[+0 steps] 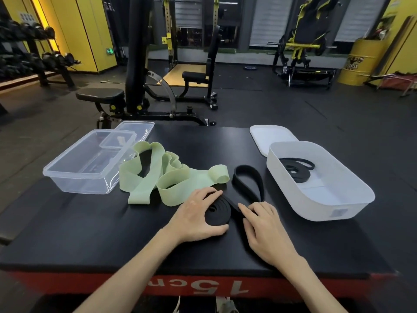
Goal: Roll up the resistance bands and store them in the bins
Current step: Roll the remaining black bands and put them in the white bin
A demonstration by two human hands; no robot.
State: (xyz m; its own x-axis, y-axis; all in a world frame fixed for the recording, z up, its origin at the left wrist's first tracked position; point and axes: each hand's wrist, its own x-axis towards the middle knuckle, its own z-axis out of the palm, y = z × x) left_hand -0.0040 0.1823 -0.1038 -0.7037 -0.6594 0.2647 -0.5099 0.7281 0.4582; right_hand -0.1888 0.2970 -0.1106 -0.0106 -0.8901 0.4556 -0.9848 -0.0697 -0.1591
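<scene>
— What's over on the left?
— A clear bin on the black table, with its clear lid just behind it. Next to that, a green band lies in loose folds.
— And the hands?
— They're apart, both on the black band at the near middle. The left hand wraps round the coiled part, fingers over the far edge and thumb on the near one. The right hand has its fingers on the strap just beside the coil. I can't tell if it's pinching or only pressing. The unrolled loop runs off toward the far side.
— Further right?
— A white bin with a rolled black band inside, and a white lid just behind.
</scene>
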